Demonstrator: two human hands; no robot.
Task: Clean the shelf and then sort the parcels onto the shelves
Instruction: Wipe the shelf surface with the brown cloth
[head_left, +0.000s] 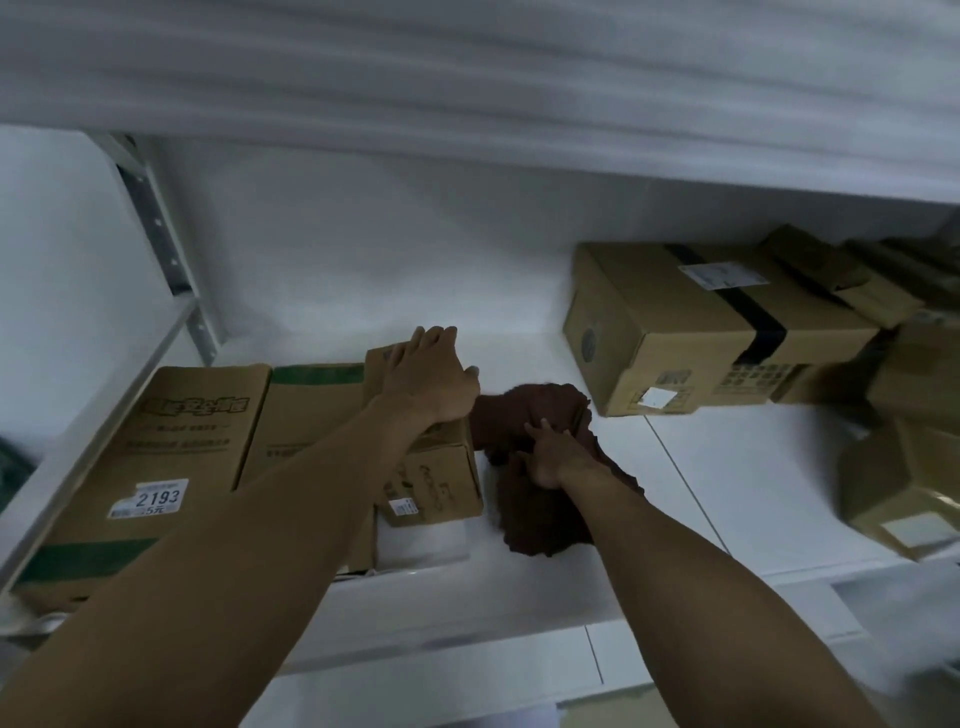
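On the white shelf (519, 322) my left hand (434, 376) lies flat on top of a small cardboard box (436, 483), fingers straight and spread over its far edge. Just right of that box a dark brown cloth (535, 514) lies bunched on the shelf. My right hand (550, 457) presses down on the cloth, fingers spread over it. Whether the fingers grip the fabric is not plain.
Two taller cardboard boxes (171, 457) stand left of the small one, the leftmost with a label reading 2193. A large taped box (691, 332) and several smaller parcels (904, 483) fill the right side. An upper shelf (467, 78) hangs overhead.
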